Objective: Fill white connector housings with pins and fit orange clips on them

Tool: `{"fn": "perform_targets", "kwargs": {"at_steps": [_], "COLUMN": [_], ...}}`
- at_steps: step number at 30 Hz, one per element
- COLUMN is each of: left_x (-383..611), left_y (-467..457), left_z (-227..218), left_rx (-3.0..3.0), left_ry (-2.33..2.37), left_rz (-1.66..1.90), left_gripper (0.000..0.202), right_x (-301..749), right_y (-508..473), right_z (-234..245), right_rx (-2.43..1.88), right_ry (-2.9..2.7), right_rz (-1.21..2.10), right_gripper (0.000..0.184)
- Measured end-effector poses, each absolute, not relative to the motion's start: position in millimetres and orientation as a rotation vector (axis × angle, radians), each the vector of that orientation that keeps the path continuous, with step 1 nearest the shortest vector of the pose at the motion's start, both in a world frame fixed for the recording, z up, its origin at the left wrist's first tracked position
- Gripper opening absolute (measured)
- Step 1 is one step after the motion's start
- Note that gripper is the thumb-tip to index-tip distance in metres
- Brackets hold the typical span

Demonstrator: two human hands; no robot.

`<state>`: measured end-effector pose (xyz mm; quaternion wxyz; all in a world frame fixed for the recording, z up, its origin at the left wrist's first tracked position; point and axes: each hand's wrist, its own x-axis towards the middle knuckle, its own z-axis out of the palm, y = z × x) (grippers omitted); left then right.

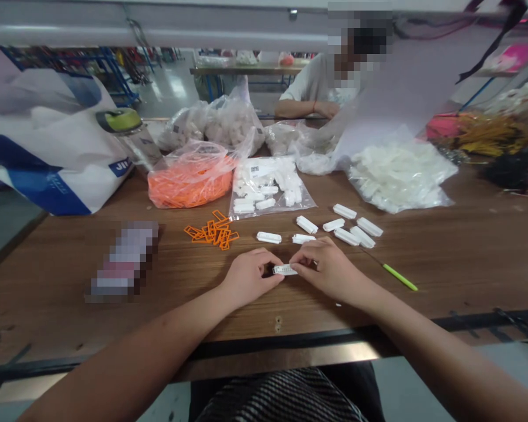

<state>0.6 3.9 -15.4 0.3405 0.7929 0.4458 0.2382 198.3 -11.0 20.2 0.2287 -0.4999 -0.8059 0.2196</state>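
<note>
The left hand (251,276) and right hand (328,266) pinch opposite ends of a white connector housing (284,269), at the left's three o'clock; uneven fingertip pressure could flip it onto the table (475,246).

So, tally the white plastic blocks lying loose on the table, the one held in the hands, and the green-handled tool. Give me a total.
Loose white blocks: 8
Held white block: 1
Green-handled tool: 1
Total: 10
</note>
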Motion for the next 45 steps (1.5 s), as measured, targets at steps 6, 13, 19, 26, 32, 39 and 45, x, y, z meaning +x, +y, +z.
{"fn": "perform_targets", "kwargs": {"at_steps": [6, 13, 19, 26, 32, 39, 45], "left_x": [1, 1, 1, 2, 2, 2, 2], "left_y": [3, 3, 3, 3, 4, 3, 4], "left_z": [-14, -14, -13, -17, -17, -14, -15], "left_rx": [2.048, 2.051, 2.039, 2.041, 2.040, 2.041, 2.042], "left_ry": [1.175, 1.165, 1.171, 1.155, 1.157, 1.168, 1.155], "left_rz": [0.606, 0.624, 0.623, 0.652, 0.659, 0.642, 0.653], "left_gripper": [0.011, 0.012, 0.013, 0.014, 0.013, 0.013, 0.014], "right_x": [199, 199, 200, 198, 198, 201, 198], "right_y": [-9, -10, -11, -16, -13, -10, -11], "right_z": [11, 7, 9, 9, 7, 6, 7], "right_rx": [-1.381, -1.342, -1.249, -1.204, -1.234, -1.290, -1.271], "right_ry": [-2.253, -2.280, -2.409, -2.463, -2.392, -2.332, -2.374], "right_rz": [0.559, 0.489, 0.346, 0.126, 0.278, 0.429, 0.335], "right_gripper": [0.013, 0.014, 0.022, 0.029, 0.022, 0.016, 0.017]}}
